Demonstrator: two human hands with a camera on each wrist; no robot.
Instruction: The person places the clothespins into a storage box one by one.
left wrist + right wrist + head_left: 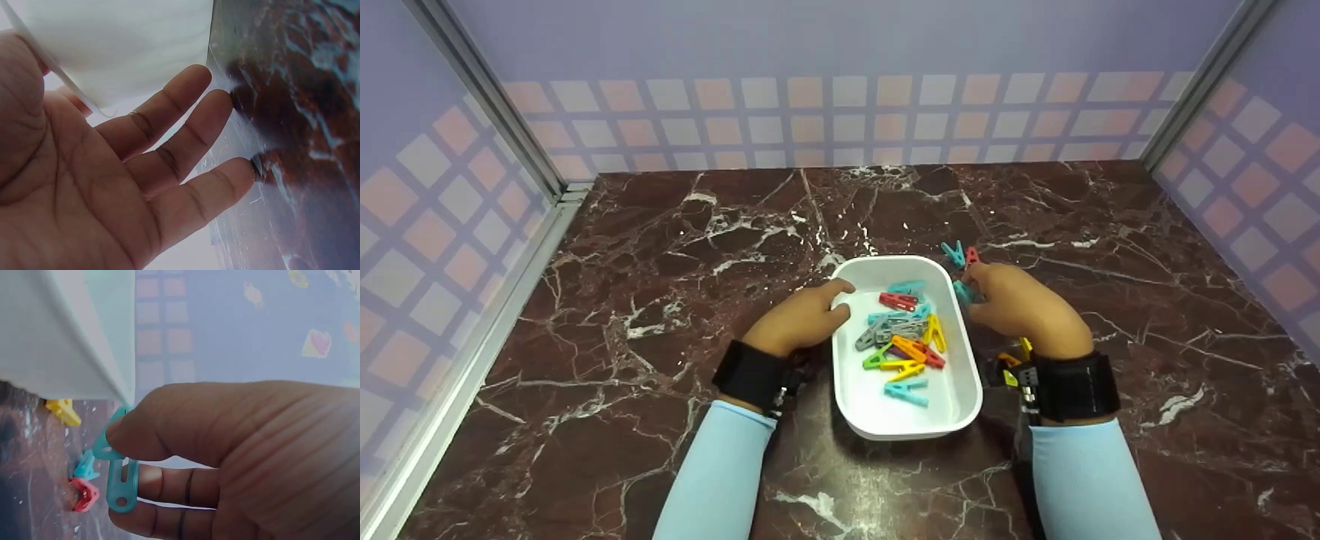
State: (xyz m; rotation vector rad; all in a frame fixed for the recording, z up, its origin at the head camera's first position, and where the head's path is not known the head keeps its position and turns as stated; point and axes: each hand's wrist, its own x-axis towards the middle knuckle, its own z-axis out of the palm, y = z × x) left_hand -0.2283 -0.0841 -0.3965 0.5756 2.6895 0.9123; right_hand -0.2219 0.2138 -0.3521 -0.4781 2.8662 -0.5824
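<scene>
A white plastic tub (855,397) holds several clothespins (911,346) in blue, grey, red, yellow, orange and green. My left hand (799,319) grips its left rim, thumb and index finger over the edge. In the left wrist view, the other three fingers (194,197) extend along the outside of the tub (129,50). At the tub's right side, my right hand (1027,307) pinches a teal clothespin (122,486) between thumb and fingers. Just beyond that hand, a light blue clothespin (954,253) and a red clothespin (972,256) lie on the table.
Yellow clothespins (1025,346) lie right of the tub, partly hidden by the right wrist strap (1076,386). The brown marbled table (660,247) meets a tiled back wall (847,112), with side panels at left and right.
</scene>
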